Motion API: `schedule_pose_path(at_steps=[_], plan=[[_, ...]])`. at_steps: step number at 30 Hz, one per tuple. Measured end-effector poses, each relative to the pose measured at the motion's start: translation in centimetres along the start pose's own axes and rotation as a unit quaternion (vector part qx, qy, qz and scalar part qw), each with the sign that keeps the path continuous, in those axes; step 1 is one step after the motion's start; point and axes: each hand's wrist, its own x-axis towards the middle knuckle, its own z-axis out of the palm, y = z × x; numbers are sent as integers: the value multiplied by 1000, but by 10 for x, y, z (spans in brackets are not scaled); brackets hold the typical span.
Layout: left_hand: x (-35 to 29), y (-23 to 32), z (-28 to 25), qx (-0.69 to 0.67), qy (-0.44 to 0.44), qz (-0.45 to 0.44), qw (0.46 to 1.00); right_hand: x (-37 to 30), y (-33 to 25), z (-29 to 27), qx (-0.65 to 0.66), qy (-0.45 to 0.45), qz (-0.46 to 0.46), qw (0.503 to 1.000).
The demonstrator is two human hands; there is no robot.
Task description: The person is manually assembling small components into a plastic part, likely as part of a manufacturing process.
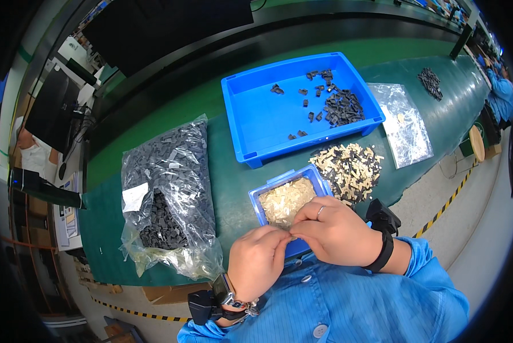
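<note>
My left hand (257,260) and my right hand (339,231) meet fingertip to fingertip over the near edge of a small blue bin (255,200). Both are pinched closed, and whatever sits between the fingertips is too small and covered to make out. Inside the bin lies a heap of small cream-coloured pieces (285,201). Right beside it, next to my right hand, a loose pile of mixed cream and black small parts (348,171) is spread on the green mat (233,197).
A large blue tray (256,128) holding scattered black parts (343,107) stands behind the bin. To the left lies a clear plastic bag (171,171) full of black parts. At right are a flat clear bag (402,126) and a small black pile (430,83). Another person (501,94) is at far right.
</note>
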Motion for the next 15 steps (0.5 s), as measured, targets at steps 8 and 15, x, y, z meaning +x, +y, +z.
schedule_pose_path(at_steps=[8, 15], plan=[[0, 9, -3, -35, 81, -62, 994, 0, -2, 2, 60, 23, 68, 996], [-1, 1, 2, -73, 87, 6, 993, 0, -7, 9, 116, 58, 96, 987]])
